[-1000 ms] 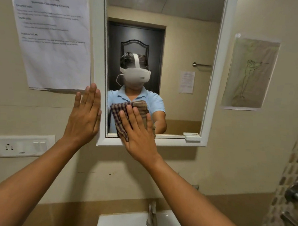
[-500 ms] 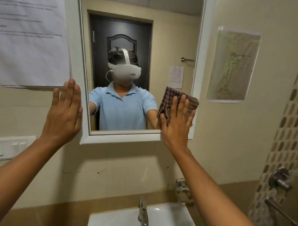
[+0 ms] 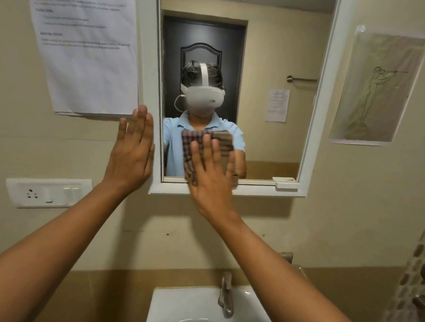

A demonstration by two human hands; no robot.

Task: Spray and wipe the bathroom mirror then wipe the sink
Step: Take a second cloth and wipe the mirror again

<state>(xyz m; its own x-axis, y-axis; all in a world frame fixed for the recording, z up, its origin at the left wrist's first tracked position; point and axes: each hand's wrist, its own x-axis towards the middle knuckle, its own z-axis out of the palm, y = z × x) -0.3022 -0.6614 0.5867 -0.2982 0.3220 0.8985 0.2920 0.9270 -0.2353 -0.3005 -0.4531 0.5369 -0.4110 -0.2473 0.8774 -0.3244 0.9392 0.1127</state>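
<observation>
Nearest, at the bottom edge, sits the white sink (image 3: 177, 309) with its metal tap (image 3: 226, 296) standing upright at the back rim. Above it, both forearms reach up toward the wall. The right hand (image 3: 212, 175) lies flat with straight, slightly spread fingers, pressing a checked cloth (image 3: 202, 141) against the lower part of the mirror (image 3: 270, 54); the cloth is folded into a rough rectangle, its long side running up and down, its bottom hanging over the mirror's white frame (image 3: 254, 190). The left hand (image 3: 131, 153) is flat too, fingers straight and close together, pointing up, palm against the wall at the frame's left edge. Left of it, a white switch plate (image 3: 49, 192) is set in the wall. Higher up, a printed sheet (image 3: 87, 55) hangs left of the mirror and a line drawing (image 3: 377, 89) hangs right.
</observation>
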